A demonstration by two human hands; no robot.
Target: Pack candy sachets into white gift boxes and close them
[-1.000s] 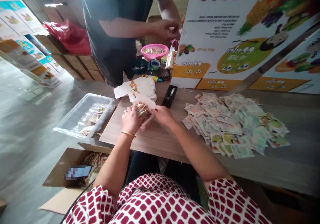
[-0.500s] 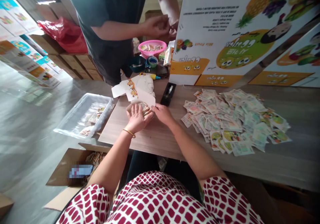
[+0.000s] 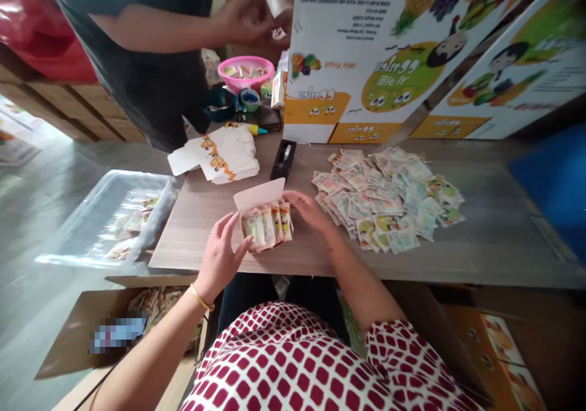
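A small open carton, its white lid flap raised, rests on the table near its front edge. Flat printed sachets stand in a row inside it. My left hand grips the carton's left side, with the thumb at the front and the fingers along the side. At the back right corner, the fingers of my right hand hold the carton beside the flap. A big loose pile of sachets lies to the right. Behind the carton is a stack of flat white cartons.
A black tape dispenser stands behind the carton. Beyond are a pink basket, tape rolls and large printed boxes. A co-worker stands opposite. At left are a clear plastic bin and a cardboard box.
The carton has come nearer to me, away from the flat white cartons. My left hand has moved off the sachets to the carton's side. The view has shifted right.
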